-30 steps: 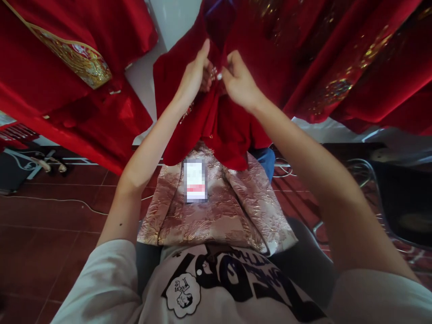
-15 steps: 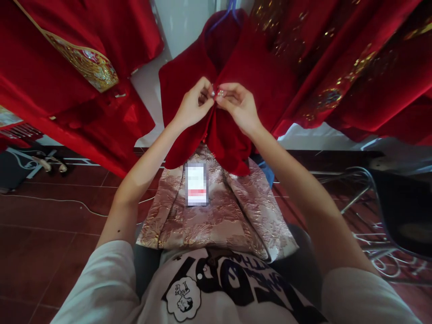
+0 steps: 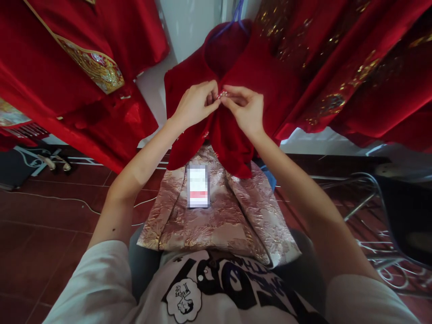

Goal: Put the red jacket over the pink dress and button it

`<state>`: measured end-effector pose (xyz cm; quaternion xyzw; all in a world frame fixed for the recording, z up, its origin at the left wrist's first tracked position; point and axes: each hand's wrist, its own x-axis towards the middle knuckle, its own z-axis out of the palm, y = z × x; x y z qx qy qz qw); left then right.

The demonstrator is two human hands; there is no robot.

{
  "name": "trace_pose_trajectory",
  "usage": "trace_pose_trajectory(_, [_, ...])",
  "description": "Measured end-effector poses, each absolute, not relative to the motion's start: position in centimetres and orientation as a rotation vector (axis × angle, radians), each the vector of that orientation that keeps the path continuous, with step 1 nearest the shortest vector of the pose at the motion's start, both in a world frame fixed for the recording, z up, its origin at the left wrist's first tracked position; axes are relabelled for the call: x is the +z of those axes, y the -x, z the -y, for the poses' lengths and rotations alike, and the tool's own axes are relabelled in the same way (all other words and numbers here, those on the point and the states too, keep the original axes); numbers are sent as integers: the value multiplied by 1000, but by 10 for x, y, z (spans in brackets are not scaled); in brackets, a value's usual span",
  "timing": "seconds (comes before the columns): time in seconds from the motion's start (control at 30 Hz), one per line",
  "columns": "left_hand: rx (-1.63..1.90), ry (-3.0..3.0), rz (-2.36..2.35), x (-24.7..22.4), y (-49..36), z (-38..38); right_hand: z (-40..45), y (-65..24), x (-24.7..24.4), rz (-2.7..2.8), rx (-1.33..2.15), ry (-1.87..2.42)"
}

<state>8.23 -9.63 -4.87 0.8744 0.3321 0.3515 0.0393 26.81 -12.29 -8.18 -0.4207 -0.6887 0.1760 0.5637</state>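
Hands, two: left hand (image 3: 195, 104) and right hand (image 3: 245, 109) pinched together on one small beaded clasp (image 3: 222, 94) at the front of one red velvet jacket (image 3: 232, 135), hung on a blue hanger (image 3: 236, 18). One pink brocade garment (image 3: 219, 216) lay on the lap. Floor (image 3: 50, 216) was dark red tile; wall (image 3: 192, 22) white.

Both hands, left hand (image 3: 195, 104) and right hand (image 3: 245, 110), meet on the hanging jacket (image 3: 236, 130). A folded cloth (image 3: 232, 216) lies on the lap below. More hanging clothes (image 3: 67, 67) are left and right.

Bright daylight, soft shadows — edges warped
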Motion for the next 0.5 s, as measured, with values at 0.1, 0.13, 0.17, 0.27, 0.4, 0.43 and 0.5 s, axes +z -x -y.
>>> trace_pose_trajectory(0.1, [1083,-2690,-978,-45,-85,93,122,-271,-79,1627,430,991])
trace_pose_trajectory(0.13, [1076,-2683,-976,-44,-86,93,121,-272,-78,1620,436,989])
trace_pose_trajectory(0.17, [1061,-2670,-984,-42,-87,93,119,-274,-78,1613,444,986])
trace_pose_trajectory(0.27, [994,-2620,-1044,-37,-89,93,115,-279,-80,1600,470,967])
trace_pose_trajectory(0.4, [974,-2631,-1031,-32,-89,91,114,-282,-81,1606,474,956])
trace_pose_trajectory(0.43, [978,-2652,-1006,-32,-89,89,115,-282,-80,1607,469,958])
trace_pose_trajectory(0.5, [977,-2697,-954,-32,-88,86,116,-281,-79,1615,460,966])
